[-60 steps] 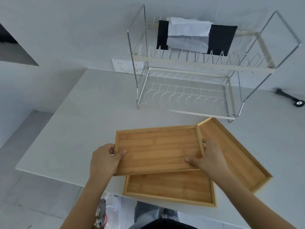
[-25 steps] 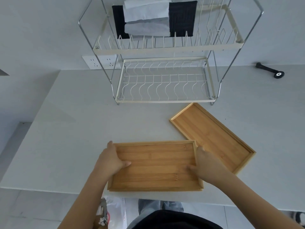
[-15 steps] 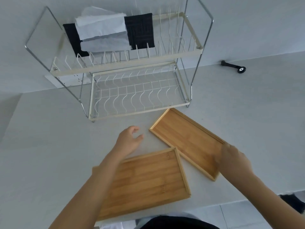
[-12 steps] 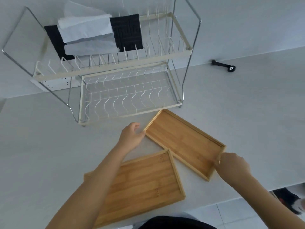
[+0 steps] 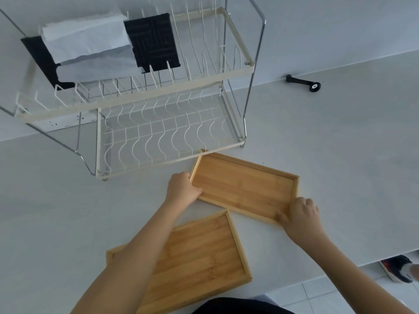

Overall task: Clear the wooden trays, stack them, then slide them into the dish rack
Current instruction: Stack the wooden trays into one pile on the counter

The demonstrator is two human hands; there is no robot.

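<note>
Wood, light brown and hard: that is the far tray [image 5: 246, 189], lying flat on the grey counter [image 5: 340, 155] in the middle of the frame. It is empty. The left hand [image 5: 183, 191] is closed on its left short end, and the right hand [image 5: 302, 215] is closed on its lower right corner. I think the tray is stiff and not heavy, and it will not bend or break easily. The raised rim gives the fingers something to hook, so the two short ends are good places to hold.

The near tray [image 5: 199, 257] sits lower in the frame, partly under the left arm, also empty and just beside the far one. Its near side lies close to the counter's front edge, so it could tip off if pushed.

The dish rack [image 5: 167, 132] stands in the upper left. The far tray's top corner almost touches its lower shelf. That shelf looks bare, so there is room to slide in. Cloths [image 5: 102, 46] hang on the top shelf. A small black tool [image 5: 302, 82] lies well apart, upper right.
</note>
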